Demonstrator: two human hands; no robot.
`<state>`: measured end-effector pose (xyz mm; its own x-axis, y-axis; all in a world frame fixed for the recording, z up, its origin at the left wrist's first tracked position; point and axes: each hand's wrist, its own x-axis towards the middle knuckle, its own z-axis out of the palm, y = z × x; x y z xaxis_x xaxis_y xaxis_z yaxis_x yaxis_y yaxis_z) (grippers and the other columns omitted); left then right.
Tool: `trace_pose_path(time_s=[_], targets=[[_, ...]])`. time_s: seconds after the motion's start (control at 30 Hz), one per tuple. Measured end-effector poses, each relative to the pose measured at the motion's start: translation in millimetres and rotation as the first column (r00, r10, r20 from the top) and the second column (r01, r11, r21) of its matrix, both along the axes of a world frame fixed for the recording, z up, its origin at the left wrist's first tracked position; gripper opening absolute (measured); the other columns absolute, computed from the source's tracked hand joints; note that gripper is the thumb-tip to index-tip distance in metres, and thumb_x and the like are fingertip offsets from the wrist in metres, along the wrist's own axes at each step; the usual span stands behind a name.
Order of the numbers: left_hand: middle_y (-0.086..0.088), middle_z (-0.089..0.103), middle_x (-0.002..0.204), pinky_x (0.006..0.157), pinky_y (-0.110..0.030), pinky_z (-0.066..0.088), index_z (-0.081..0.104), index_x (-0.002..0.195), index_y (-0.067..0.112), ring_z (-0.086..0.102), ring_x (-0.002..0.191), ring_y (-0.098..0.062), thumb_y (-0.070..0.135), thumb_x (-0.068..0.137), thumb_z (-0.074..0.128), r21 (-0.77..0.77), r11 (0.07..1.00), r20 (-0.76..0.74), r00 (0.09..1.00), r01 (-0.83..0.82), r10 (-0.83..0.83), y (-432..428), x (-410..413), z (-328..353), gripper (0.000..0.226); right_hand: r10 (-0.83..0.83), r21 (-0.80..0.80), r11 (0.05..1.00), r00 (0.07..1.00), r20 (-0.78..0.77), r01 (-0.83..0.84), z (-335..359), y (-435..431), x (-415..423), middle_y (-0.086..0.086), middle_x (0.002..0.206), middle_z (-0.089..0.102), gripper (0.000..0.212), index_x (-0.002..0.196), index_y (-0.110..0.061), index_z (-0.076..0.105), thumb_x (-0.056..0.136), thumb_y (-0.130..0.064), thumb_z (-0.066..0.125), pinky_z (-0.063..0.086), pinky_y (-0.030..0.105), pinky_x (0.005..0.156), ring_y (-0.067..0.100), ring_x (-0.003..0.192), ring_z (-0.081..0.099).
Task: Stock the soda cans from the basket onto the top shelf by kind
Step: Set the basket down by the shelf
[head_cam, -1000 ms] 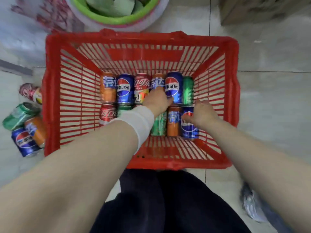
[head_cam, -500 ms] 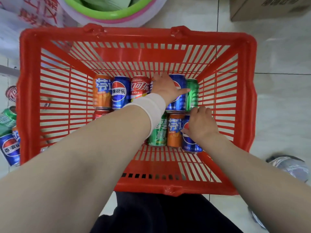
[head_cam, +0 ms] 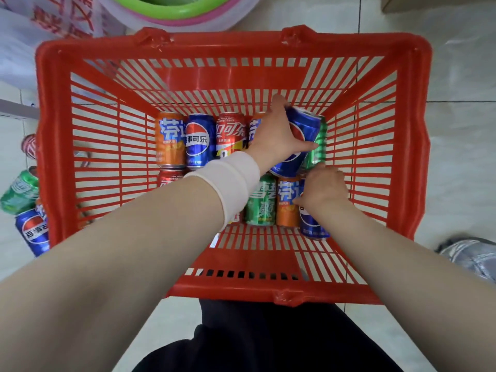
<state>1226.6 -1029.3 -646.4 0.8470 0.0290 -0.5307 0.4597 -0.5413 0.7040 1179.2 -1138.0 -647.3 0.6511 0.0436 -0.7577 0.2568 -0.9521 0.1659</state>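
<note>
Inside the red basket [head_cam: 228,53], at its far right, the left hand [head_cam: 276,135] gripped a tilted blue can [head_cam: 304,130]; the right hand [head_cam: 324,189] curled round a near-row blue can [head_cam: 311,225].

Green basin [head_cam: 171,10] top centre; cardboard box [head_cam: 442,2] top right; grey shoe [head_cam: 469,256] lower right.
</note>
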Motion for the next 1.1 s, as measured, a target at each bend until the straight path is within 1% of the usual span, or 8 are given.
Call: trace_pose_path(time_s=[0.13,0.27,0.4,0.5,0.63,0.73,0.93,1.1], targets=[[-0.002,0.053,0.116,0.085,-0.021,0.042,0.037,0.125,0.010,0.052,0.103,-0.014,0.034,0.059,0.086,-0.027,0.989,0.055,0.988,-0.144,0.145,21.6,-17.3,16.4,0.086,0.020,-0.125,0.991,0.987,-0.161,-0.040,-4.2,8.7,11.0,0.011,0.130,0.048,0.080,0.132,-0.011,0.041,0.073,-0.057,0.067,0.036,0.037,0.098,0.030,0.122,0.042],[0.000,0.058,0.111,0.087,-0.026,0.048,0.040,0.120,0.014,0.059,0.099,-0.013,0.026,0.065,0.083,-0.216,0.902,-0.157,0.925,-0.373,0.345,46.2,-41.4,27.8,0.071,-0.148,-0.039,0.989,0.959,-0.242,0.143,-0.4,8.5,13.6,0.009,0.112,0.054,0.078,0.127,-0.007,0.047,0.068,-0.049,0.076,0.047,0.033,0.083,0.026,0.108,0.054],[-0.005,0.058,0.126,0.097,-0.038,0.048,0.027,0.140,0.019,0.060,0.111,-0.020,0.042,0.043,0.085,-0.296,0.795,-0.331,0.838,-0.529,0.434,63.1,-67.5,42.3,0.115,-0.266,0.122,0.945,0.931,-0.252,0.303,15.8,-6.1,12.6,0.010,0.120,0.057,0.083,0.126,-0.005,0.047,0.062,-0.043,0.083,0.046,0.031,0.082,0.028,0.110,0.056],[-0.009,0.064,0.114,0.093,-0.042,0.051,0.041,0.126,0.014,0.065,0.102,-0.021,0.034,0.043,0.085,-0.332,0.734,-0.367,0.798,-0.593,0.478,70.4,-87.3,60.6,0.096,-0.375,0.222,0.887,0.912,-0.167,0.405,36.8,-14.3,4.6,0.011,0.121,0.056,0.088,0.126,-0.002,0.045,0.058,-0.041,0.085,0.044,0.030,0.077,0.030,0.111,0.055],[-0.001,0.064,0.100,0.089,-0.036,0.051,0.040,0.120,0.016,0.064,0.090,-0.015,0.009,0.072,0.077,-0.379,0.700,-0.434,0.785,-0.605,0.443,74.5,-110.3,108.7,0.061,-0.407,0.383,0.821,0.905,-0.126,0.423,87.4,-17.2,-7.2,0.012,0.123,0.055,0.085,0.125,-0.004,0.045,0.058,-0.035,0.086,0.044,0.030,0.081,0.031,0.112,0.054],[-0.003,0.063,0.105,0.091,-0.038,0.051,0.040,0.122,0.015,0.064,0.096,-0.019,0.009,0.079,0.070,-0.391,0.699,-0.477,0.781,-0.599,0.402,74.3,-124.8,166.5,0.053,-0.473,0.510,0.691,0.854,-0.217,0.512,151.6,-17.7,-21.0,0.008,0.118,0.057,0.080,0.121,-0.009,0.046,0.056,-0.029,0.088,0.043,0.032,0.088,0.028,0.112,0.052],[-0.011,0.057,0.126,0.086,-0.041,0.053,0.028,0.137,0.017,0.063,0.100,-0.023,0.016,0.081,0.069,-0.456,0.655,-0.540,0.772,-0.603,0.335,76.2,-146.8,306.2,0.069,-0.674,0.620,0.226,0.581,-0.457,0.751,308.7,-25.5,-54.0,0.001,0.112,0.061,0.064,0.109,-0.020,0.053,0.056,-0.013,0.088,0.053,0.027,0.080,0.017,0.100,0.061],[-0.012,0.059,0.108,0.077,-0.032,0.057,0.036,0.129,0.013,0.065,0.087,-0.019,0.011,0.068,0.058,-0.580,0.551,-0.535,0.791,-0.600,0.298,77.7,-159.0,416.1,0.065,-0.651,0.623,0.035,0.491,-0.579,0.781,422.8,-35.0,-66.9,0.004,0.114,0.063,0.064,0.111,-0.022,0.051,0.059,-0.006,0.085,0.055,0.020,0.069,0.015,0.094,0.063]])
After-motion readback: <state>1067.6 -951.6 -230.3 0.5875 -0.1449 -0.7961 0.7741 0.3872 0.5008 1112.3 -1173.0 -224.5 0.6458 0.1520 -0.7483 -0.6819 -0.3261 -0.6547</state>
